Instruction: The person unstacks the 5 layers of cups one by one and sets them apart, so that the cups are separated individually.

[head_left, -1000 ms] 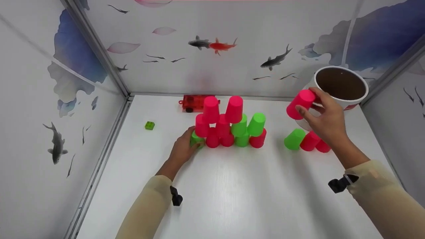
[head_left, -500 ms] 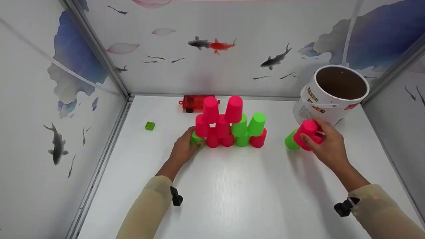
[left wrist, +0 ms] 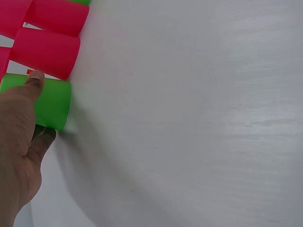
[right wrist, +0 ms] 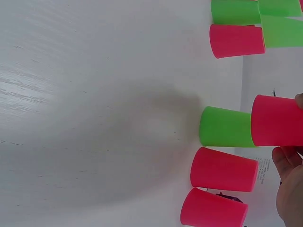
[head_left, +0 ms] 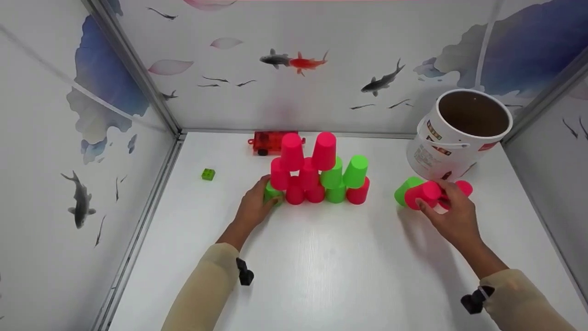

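Note:
A pyramid of upside-down pink and green cups (head_left: 308, 172) stands mid-table, with two pink cups (head_left: 324, 151) on its third row. My left hand (head_left: 252, 207) holds the green cup (left wrist: 53, 106) at the bottom row's left end, thumb and fingers on opposite sides. My right hand (head_left: 455, 216) grips a pink cup (right wrist: 278, 120) by its sides. In the right wrist view that cup's rim overlaps a standing green cup (right wrist: 225, 126), and two more pink cups (right wrist: 222, 169) stand beside the green one. The hand partly hides these in the head view.
A white bucket (head_left: 427, 158) with a handle stands at the back right. Behind the pyramid lies a red toy car base (head_left: 266, 143). A small green block (head_left: 208, 174) sits at the left. Printed walls (head_left: 211, 110) enclose the white table (head_left: 317, 266).
My right hand has lowered the pink cup from in front of the bucket down to the separate cups at the right. The left hand has stayed at the green cup.

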The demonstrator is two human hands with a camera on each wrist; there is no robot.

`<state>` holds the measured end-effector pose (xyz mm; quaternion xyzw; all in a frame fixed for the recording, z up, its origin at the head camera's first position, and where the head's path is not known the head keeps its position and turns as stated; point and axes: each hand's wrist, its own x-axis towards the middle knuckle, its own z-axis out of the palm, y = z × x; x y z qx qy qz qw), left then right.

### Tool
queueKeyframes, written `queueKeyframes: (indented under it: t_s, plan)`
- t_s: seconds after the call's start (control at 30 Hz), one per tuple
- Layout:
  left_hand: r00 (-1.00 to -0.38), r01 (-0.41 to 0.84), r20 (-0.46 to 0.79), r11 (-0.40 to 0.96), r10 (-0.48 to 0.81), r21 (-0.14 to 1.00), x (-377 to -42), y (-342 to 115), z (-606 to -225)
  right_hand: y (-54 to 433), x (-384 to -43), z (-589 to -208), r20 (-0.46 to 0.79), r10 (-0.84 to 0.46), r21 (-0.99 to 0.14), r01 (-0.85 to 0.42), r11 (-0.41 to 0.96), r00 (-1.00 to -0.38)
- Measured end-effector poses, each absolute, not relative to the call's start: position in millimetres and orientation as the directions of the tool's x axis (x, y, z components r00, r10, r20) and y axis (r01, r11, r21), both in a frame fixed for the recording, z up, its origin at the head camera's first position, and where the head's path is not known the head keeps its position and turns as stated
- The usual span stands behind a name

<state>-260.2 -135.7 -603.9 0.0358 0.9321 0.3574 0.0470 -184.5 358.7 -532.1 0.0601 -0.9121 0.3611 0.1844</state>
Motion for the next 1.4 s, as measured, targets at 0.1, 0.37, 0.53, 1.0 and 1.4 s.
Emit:
queueKeyframes:
  t_s: [0.1, 0.37, 0.53, 1.0, 1.4]
  plan:
    - [-0.993, 0.027, -0.068, 0.747, 0.097, 0.664, -259.6, -135.4, -604.7, 359.9, -181.5, -537.5, 0.38, 0.01, -0.638, -0.254, 0.727, -0.925]
    - [-0.993, 0.032, -0.062, 0.742, 0.098, 0.669, -257.2, -136.2, -602.2, 363.2, -176.8, -560.6, 0.202, 0.006, -0.657, -0.131, 0.742, -0.979]
    - [-0.992, 0.002, -0.091, 0.736, 0.087, 0.677, -257.3, -136.1, -604.1, 363.8, -175.5, -571.8, -0.005, 0.01, -0.69, 0.011, 0.724, -1.0]
    - [-0.99, -0.007, -0.108, 0.738, 0.09, 0.675, -258.1, -135.0, -603.9, 363.8, -178.4, -571.3, -0.027, -0.006, -0.682, 0.014, 0.731, -1.0]
    - [-0.992, 0.059, -0.047, 0.742, 0.12, 0.667, -258.2, -136.3, -602.1, 332.1, -205.2, -516.9, 0.341, -0.104, -0.529, -0.282, 0.8, -0.934]
